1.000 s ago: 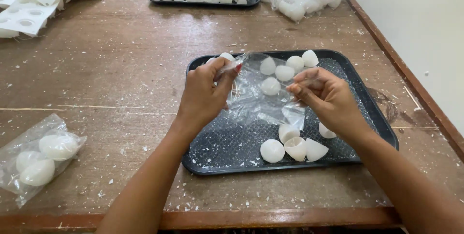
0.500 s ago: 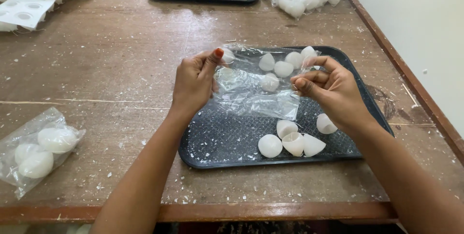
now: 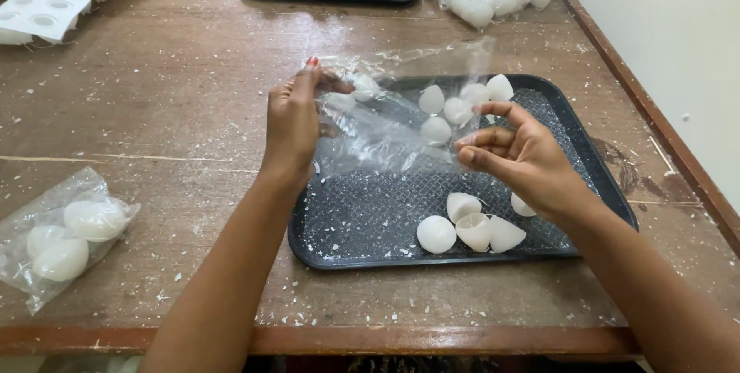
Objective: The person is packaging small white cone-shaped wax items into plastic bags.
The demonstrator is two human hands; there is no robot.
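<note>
The left hand [image 3: 291, 122] pinches one edge of a clear plastic bag [image 3: 393, 115] between thumb and fingers, and the right hand [image 3: 515, 156] grips the opposite edge with its fingertips, so the bag hangs stretched between them above the black tray [image 3: 362, 253]. The bag's long axis runs roughly level from hand to hand, sloping slightly down toward the right hand. Which end is its mouth cannot be told. Behind the bag, white cone-shaped pieces [image 3: 459, 107] lie on the tray; more white pieces [image 3: 470, 226] sit just below the right hand. Well left of the left hand, a filled bag [image 3: 65, 234] rests on the wooden bench [image 3: 169, 95].
</note>
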